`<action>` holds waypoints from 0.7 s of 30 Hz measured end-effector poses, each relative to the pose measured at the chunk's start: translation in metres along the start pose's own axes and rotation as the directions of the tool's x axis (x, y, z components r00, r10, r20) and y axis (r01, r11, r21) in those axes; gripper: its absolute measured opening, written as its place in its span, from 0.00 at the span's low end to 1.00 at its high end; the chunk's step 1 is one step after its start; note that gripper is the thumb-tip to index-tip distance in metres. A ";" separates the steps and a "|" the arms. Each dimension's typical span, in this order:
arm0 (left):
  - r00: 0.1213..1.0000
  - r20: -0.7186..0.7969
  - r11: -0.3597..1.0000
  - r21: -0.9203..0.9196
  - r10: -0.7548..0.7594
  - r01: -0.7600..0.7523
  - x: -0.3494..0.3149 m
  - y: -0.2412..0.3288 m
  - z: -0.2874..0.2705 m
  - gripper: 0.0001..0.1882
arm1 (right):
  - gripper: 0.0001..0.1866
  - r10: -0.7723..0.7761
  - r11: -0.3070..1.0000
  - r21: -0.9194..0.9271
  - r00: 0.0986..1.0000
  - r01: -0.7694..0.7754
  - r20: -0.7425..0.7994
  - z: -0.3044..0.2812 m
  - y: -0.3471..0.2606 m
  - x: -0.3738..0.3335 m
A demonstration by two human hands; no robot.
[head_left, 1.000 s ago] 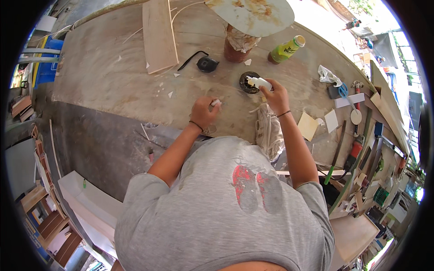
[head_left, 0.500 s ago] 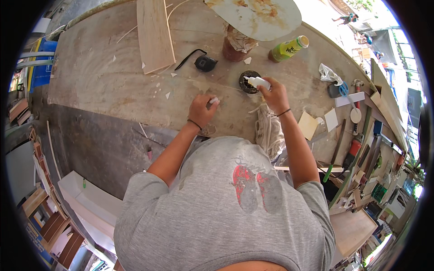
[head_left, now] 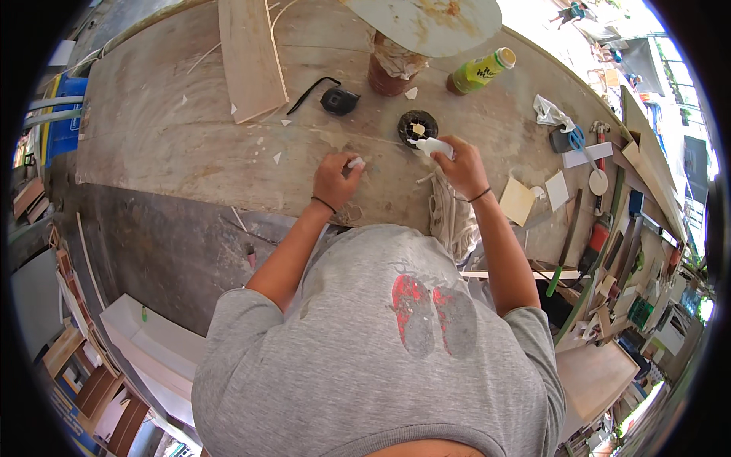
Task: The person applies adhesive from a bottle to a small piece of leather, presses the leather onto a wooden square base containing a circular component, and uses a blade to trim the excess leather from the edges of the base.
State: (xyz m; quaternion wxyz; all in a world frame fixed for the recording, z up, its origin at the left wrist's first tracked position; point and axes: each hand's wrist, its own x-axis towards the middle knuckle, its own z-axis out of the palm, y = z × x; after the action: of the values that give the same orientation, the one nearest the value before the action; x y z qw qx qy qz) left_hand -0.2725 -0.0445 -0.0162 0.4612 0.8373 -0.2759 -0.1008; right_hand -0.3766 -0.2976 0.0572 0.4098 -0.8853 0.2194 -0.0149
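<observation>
In my right hand point(head_left: 462, 166) is a small white squeeze bottle point(head_left: 438, 147), lying nearly level with its narrow nozzle pointing left. The nozzle is over the near edge of a black ring-shaped disc point(head_left: 407, 122), which has a pale piece in its middle. I cannot tell whether the nozzle touches the disc. My left hand point(head_left: 333, 183) is closed above the bench near its front edge, pinching a small white cap-like piece point(head_left: 355, 162) between thumb and fingers. Most of that piece is hidden.
The wooden workbench point(head_left: 167, 137) carries a board point(head_left: 251, 61), a black tape measure point(head_left: 339, 100), a brown tub point(head_left: 390, 76) under a stained oval sheet point(head_left: 434, 27), and a green-labelled bottle point(head_left: 480, 72). Scissors point(head_left: 579, 139), a hammer point(head_left: 598, 152) and cloth gloves point(head_left: 453, 217) lie rightward.
My right hand has drawn the squeeze bottle slightly toward me, uncovering the disc's middle. My left hand still pinches the white piece. The whole view has shifted a little.
</observation>
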 end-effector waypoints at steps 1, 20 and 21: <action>1.000 -0.005 1.000 0.004 0.010 -0.010 0.000 0.000 0.000 0.10 | 0.17 0.005 1.000 0.000 1.000 -0.005 -0.002 -0.001 0.000 -0.002; 1.000 0.029 0.999 0.049 0.002 -0.003 0.003 0.003 -0.003 0.09 | 0.16 0.097 0.995 0.007 0.987 -0.097 -0.127 -0.030 0.019 -0.006; 0.999 0.038 0.998 0.066 0.010 -0.013 0.002 0.002 -0.002 0.09 | 0.15 0.079 0.996 -0.032 0.987 -0.084 -0.140 -0.030 0.019 -0.004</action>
State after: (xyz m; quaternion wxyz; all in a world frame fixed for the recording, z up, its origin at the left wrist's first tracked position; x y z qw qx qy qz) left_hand -0.2701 -0.0449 -0.0133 0.4287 0.8483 -0.2925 -0.1048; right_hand -0.3939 -0.3283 0.0640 0.3772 -0.8799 0.2835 -0.0555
